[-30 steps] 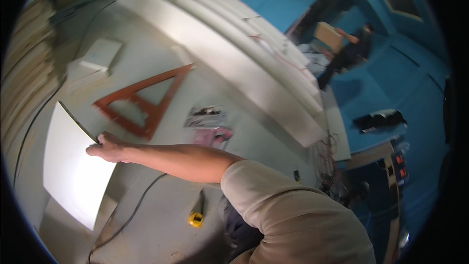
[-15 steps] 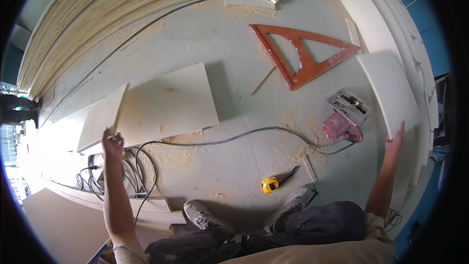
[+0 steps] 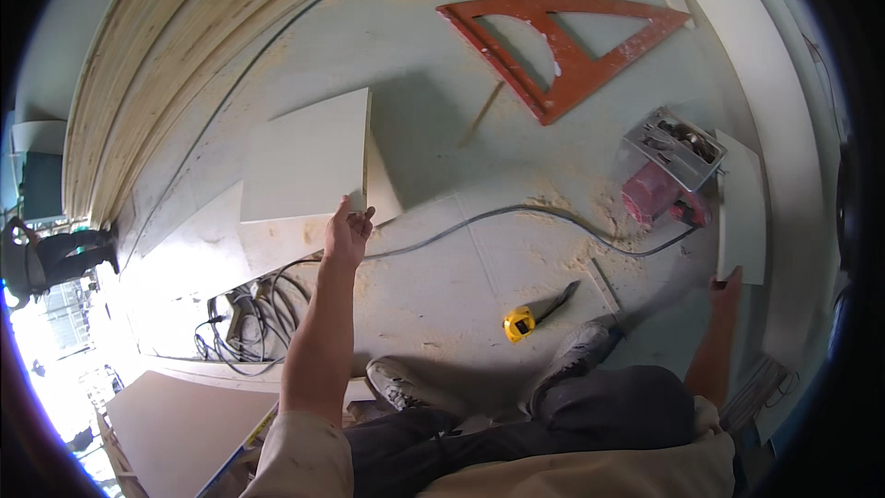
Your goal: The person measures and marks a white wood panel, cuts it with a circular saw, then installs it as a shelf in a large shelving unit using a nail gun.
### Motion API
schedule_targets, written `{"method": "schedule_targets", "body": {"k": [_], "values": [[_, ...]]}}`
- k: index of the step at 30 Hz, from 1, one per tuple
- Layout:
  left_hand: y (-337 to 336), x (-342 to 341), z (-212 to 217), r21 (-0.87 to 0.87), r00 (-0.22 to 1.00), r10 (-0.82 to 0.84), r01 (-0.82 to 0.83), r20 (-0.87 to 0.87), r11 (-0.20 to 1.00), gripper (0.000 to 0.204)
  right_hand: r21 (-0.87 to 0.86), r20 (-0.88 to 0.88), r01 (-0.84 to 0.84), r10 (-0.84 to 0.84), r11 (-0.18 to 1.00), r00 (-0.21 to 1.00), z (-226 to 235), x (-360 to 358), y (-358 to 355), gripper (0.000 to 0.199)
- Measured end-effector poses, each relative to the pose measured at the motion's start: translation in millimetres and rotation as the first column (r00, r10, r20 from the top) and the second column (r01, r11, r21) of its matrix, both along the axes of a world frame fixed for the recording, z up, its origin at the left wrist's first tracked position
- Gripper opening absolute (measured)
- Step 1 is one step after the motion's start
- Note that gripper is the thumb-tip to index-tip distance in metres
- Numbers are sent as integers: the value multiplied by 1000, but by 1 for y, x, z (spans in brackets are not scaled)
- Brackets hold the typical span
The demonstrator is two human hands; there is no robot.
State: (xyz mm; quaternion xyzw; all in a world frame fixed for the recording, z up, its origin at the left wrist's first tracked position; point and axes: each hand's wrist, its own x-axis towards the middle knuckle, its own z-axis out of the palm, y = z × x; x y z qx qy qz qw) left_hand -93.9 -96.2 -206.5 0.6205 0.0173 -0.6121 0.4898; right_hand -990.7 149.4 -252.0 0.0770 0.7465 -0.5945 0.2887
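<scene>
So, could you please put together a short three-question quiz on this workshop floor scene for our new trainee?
1. True or false: the left hand grips the lower corner of a pale board.
2. What does the right hand hold? A) the red triangle B) a narrow pale panel C) the yellow tape measure
3. Which tool lies on the floor between the triangle and the narrow panel?

Key: 1 true; 2 B; 3 the pink circular saw.
</scene>
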Motion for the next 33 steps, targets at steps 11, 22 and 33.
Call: {"method": "schedule_targets", "body": {"k": [11,22,33], "values": [[27,-41,-9,-105,963,158,-138,217,985,37,383,-567,-712,758,589,322,180,269,-122,17],[66,-129,-19,62,997,-32,36,-69,997,31,643,-333,-620,566,-450,-755,63,502,-59,70],[121,-162,51,187,-160,-878,979,450,-83,38,-224,496,-943,804,-248,-329,56,491,-100,49]]}}
